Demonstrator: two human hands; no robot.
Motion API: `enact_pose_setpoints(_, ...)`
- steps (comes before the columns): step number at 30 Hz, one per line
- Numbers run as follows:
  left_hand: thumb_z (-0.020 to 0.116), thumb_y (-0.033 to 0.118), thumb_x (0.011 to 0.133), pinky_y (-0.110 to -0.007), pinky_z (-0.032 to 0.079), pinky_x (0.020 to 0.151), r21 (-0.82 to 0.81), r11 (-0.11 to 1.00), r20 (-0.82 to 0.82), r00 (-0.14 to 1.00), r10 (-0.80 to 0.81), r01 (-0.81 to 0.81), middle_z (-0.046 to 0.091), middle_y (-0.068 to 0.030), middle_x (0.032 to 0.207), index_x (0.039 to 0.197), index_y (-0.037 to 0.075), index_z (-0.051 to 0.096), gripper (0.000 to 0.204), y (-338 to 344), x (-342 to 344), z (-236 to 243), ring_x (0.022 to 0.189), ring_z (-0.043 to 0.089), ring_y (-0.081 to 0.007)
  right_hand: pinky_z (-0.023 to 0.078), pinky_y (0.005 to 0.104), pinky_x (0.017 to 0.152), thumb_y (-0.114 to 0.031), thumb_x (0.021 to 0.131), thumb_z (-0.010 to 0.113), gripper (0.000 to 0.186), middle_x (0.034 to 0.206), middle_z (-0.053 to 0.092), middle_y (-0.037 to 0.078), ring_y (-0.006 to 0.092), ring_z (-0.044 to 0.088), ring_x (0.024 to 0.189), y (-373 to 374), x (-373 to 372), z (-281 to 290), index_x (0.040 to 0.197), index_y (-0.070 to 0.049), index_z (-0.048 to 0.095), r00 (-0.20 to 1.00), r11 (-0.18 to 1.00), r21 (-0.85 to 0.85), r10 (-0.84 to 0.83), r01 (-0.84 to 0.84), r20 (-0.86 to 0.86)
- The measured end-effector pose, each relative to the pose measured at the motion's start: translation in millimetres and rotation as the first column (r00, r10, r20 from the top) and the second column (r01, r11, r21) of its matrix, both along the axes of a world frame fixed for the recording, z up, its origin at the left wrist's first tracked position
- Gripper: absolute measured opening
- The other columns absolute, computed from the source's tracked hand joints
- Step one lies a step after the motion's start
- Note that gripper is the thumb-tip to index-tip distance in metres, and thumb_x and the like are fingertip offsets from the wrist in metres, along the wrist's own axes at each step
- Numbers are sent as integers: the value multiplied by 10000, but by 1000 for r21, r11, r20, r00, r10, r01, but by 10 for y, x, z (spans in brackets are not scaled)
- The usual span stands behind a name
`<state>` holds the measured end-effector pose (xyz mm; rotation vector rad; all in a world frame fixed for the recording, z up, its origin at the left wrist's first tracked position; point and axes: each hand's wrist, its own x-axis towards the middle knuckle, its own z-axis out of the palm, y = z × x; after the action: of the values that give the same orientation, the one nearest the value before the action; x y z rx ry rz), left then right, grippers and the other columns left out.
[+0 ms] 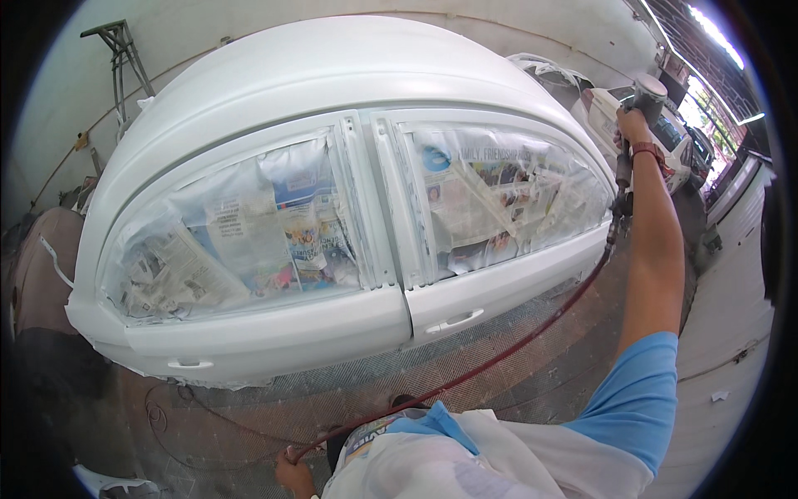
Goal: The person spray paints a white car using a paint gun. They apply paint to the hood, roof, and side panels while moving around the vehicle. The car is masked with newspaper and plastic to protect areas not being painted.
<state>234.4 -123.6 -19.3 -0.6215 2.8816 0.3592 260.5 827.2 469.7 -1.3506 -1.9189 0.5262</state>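
Note:
My right arm stretches out to the upper right, and my right hand [635, 129] is closed round a spray gun [651, 91] with a round cup on top. A dark red air hose [499, 353] runs from the gun's lower end, sags across in front of me and reaches my left hand [294, 476], closed on it low in the view. Beyond the hose stands a white car body [349, 66]. Newspaper and clear film cover its rear window [507, 191] and front window [249, 233]. The gun is near the car's right end, apart from the panel.
A metal stand [120, 50] is by the wall at the far left. Brown covered shapes [50, 274] sit beside the car's left end. Thin hose loops [158, 416] lie on the grated floor. Other vehicles [665, 133] stand at the upper right, near a pale wall [731, 333].

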Motion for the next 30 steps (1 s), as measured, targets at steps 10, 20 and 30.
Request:
enact_pose_setpoints(10,594,355,1071,-409,528,635,112,987,-22,992,120,-117,762,-195,857,1061,-43,755,429,-657,118,-248,690,712,-295,498,312,432,-381,1032,617,350,774,666,55,148,664,591,-2283,-574,-64,1088,-37,640,845,867,-5,485,-499,-225)
enact_pose_setpoints(20,561,418,1078,-444,525,647,134,957,-165,946,278,-257,752,-225,856,1027,-58,756,517,-2523,992,-841,744,730,-351,519,267,473,-396,1051,592,385,829,672,52,136,681,673,-6193,-2443,296,1161,-28,609,386,388,-20,907,-921,-167)
enact_pose_setpoints(30,506,485,1069,-558,503,732,90,697,-83,692,717,-712,722,-293,899,981,-36,735,575,-4387,2435,-1088,854,704,-478,585,315,522,-313,992,574,381,850,702,136,207,720,685,-9817,-4180,-31,1020,52,681,89,79,-61,980,-995,-181)
